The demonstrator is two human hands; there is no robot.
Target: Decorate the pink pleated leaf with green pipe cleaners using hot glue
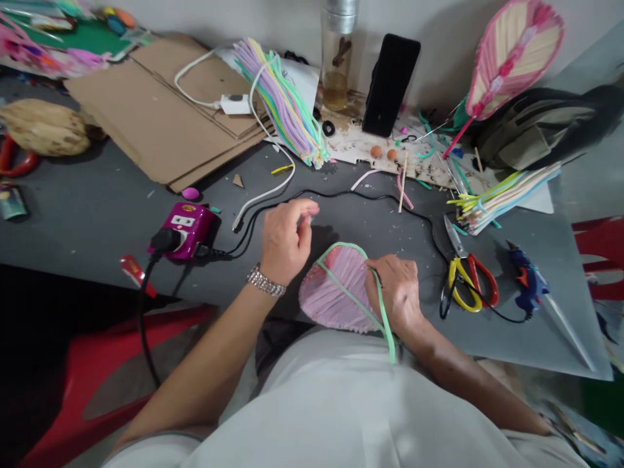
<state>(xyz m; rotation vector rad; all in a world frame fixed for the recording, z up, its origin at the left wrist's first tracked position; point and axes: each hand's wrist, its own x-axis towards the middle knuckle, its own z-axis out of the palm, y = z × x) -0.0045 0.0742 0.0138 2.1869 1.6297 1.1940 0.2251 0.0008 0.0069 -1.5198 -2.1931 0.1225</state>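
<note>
Two hands over a pink ribbed fan-shaped panel (322, 299), lying flat on the grey tabletop (97, 221) at the table's near edge. We pinch a pale green strip (387, 338) against its rim with the curled right hand (397, 292); the strip's tail hangs loose. The left hand (287, 240), silver wristwatch (266, 281) on its wrist, hovers half closed and blurred; we cannot tell if it holds anything.

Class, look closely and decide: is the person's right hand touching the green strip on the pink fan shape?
Touching: the head view shows the right hand pinching the green strip where it curves around the pink fan shape.
</note>
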